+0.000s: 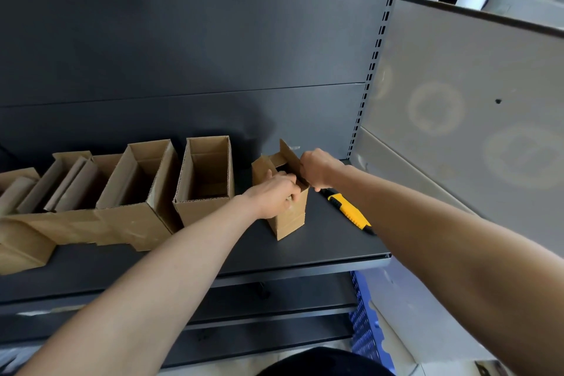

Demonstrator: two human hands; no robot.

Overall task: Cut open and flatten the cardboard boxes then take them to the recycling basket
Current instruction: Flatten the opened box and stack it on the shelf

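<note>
Curled fingers of the left hand (274,194) grip the top edge of the small brown cardboard box (291,220); the right hand (317,169) pinches its raised flap. Just right of the box lies a yellow-and-black utility knife (348,210), left of it open brown cardboard boxes (207,186), all on a dark metal shelf (320,250)

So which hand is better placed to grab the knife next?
Likely the right hand: the yellow knife lies beside it on the shelf; the left hand is across the small box.
</note>
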